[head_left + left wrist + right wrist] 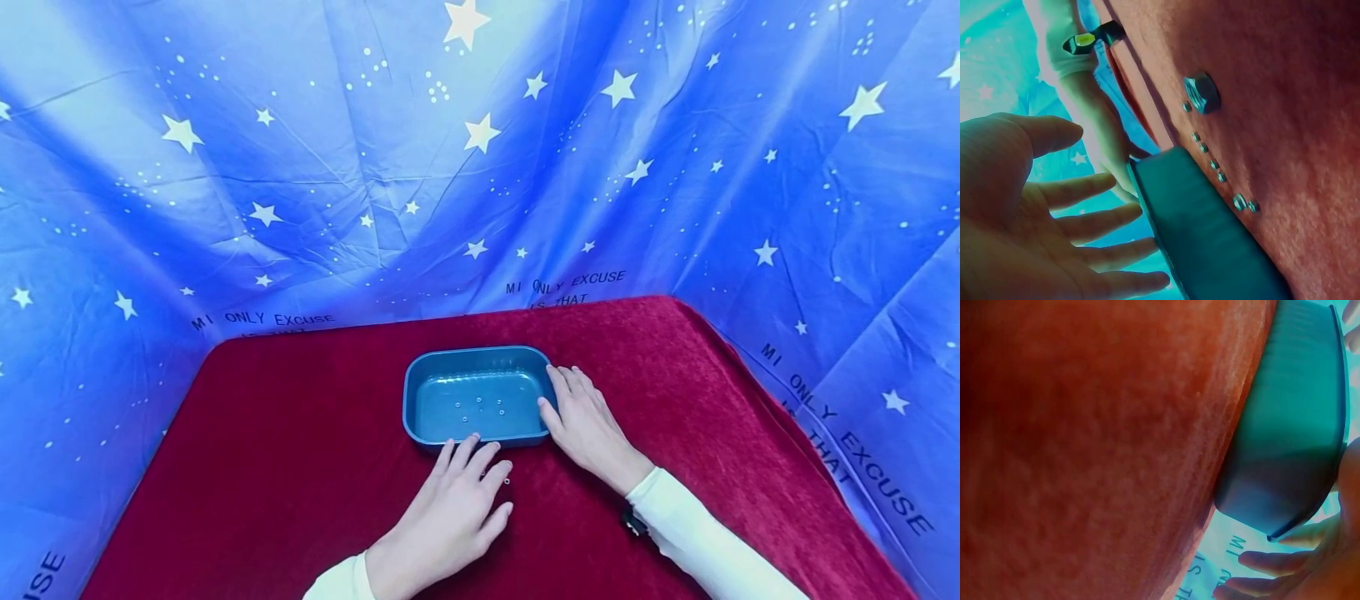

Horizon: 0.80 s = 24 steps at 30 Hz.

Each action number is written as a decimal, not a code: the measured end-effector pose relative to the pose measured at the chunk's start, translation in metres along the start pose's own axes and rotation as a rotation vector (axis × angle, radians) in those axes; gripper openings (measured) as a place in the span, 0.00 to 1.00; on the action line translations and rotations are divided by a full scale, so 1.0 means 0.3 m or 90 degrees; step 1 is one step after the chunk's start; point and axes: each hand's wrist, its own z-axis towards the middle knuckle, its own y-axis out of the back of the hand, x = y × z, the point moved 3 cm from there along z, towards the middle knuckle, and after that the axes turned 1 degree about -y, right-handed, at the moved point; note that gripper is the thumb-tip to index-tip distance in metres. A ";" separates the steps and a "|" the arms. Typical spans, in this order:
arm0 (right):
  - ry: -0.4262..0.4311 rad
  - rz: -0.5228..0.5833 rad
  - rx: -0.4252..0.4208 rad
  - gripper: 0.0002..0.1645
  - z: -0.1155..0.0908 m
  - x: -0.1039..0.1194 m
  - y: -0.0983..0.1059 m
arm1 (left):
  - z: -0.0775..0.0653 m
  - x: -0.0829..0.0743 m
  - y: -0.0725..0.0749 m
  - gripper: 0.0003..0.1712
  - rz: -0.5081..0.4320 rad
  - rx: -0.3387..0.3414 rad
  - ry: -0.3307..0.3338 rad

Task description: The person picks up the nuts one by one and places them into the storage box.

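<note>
A blue-green rectangular box (480,356) lies open side up, with several tiny ring-like pieces (465,419) on its floor. My right hand (596,425) rests at its right end, fingers near the far corner and thumb at the rim. My left hand (453,504) hovers by the front edge, fingers spread and straight, palm holding nothing. Beneath it, a big hex nut (1202,92) and several small nuts (1214,164) lie in a rough row on the cloth in the left wrist view. In the head view the left hand hides most of them; one small nut (507,481) shows.
Dark red velvet cloth (300,433) covers the table. Blue curtains with stars (480,208) hang behind it and at both sides. A black band (634,523) sits at the right wrist, below the white sleeve (697,533).
</note>
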 end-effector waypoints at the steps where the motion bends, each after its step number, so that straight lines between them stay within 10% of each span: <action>1: 0.000 0.000 0.001 0.39 0.000 0.000 0.000 | 0.000 -0.004 -0.002 0.23 0.003 -0.003 -0.004; 24: -0.008 -0.002 0.005 0.40 -0.002 -0.002 -0.002 | -0.002 -0.041 -0.035 0.23 0.043 -0.070 -0.087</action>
